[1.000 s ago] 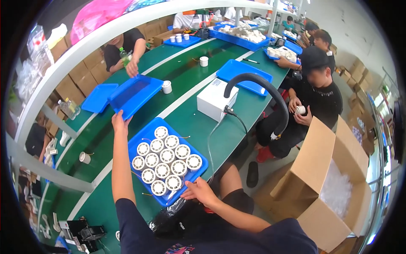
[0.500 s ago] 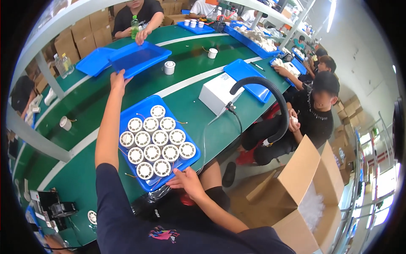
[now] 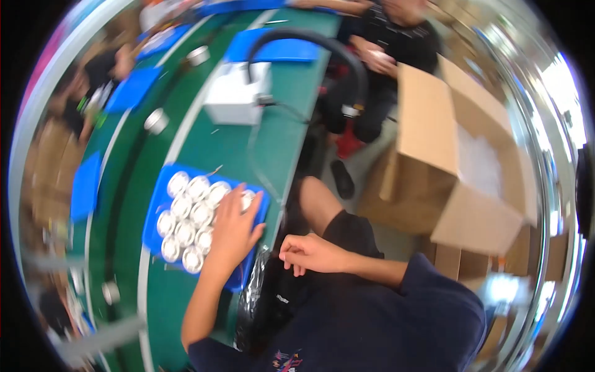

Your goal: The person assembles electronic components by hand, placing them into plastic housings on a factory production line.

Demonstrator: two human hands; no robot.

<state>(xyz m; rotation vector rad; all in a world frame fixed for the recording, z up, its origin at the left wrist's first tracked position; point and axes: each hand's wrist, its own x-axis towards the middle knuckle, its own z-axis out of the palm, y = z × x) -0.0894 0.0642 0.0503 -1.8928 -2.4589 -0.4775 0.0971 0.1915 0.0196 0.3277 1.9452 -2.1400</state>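
Observation:
A blue tray (image 3: 235, 281) lies on the green bench and holds several round white parts (image 3: 201, 214) with slotted tops, packed in rows. Over the tray's right side rests my left hand (image 3: 232, 230), its fingers stretched out across the parts and one part showing beyond them. Whether the palm presses on a part is hidden. My right hand (image 3: 313, 253) hovers off the bench edge in front of my body, its fingers curled in, with nothing visible in them. The picture is blurred by motion.
A white box (image 3: 234, 99) with a black flexible hose (image 3: 310, 38) stands farther along the bench. An open carton (image 3: 427, 133) with clear plastic inside is at the right. Loose white parts (image 3: 156, 121) sit on the green belt. A co-worker (image 3: 396, 43) sits beyond the hose.
My left hand has let go of the empty blue tray across the belt and come back over the filled tray. My right hand has left the tray's edge. The view has turned right.

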